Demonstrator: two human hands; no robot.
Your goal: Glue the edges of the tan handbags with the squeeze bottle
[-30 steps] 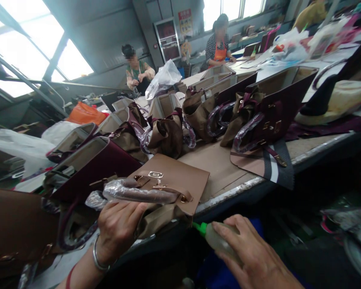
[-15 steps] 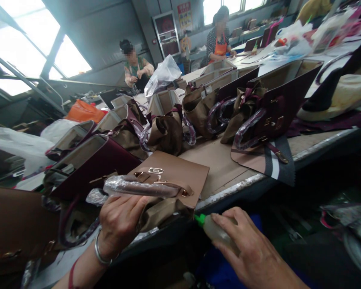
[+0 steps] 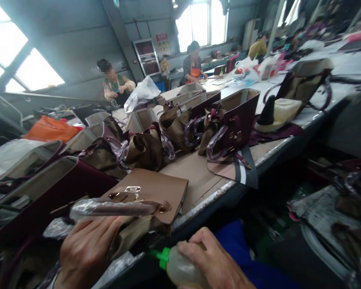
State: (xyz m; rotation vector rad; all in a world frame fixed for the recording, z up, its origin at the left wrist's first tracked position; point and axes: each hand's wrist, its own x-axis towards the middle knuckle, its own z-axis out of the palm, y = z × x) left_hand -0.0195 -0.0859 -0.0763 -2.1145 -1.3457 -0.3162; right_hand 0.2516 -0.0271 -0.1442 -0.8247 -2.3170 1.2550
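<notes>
A tan handbag (image 3: 156,190) lies flat at the near edge of the workbench (image 3: 204,188), gold clasp facing up. Its handle (image 3: 114,208) is wrapped in clear plastic. My left hand (image 3: 84,251) is closed around that wrapped handle and the tan lining below it. My right hand (image 3: 213,265) grips a small translucent squeeze bottle (image 3: 180,271) with a green nozzle that points left toward the bag's lower edge, a short gap away.
Maroon bags (image 3: 48,192) crowd the left. More tan and maroon bags (image 3: 237,120) with wrapped handles stand across the bench. Two seated people (image 3: 117,84) work at the far end. Clutter and bag parts (image 3: 343,200) fill the floor at right.
The view has swung up and right, so both hands now sit lower in frame. My grips on the handle and the bottle are unchanged.
</notes>
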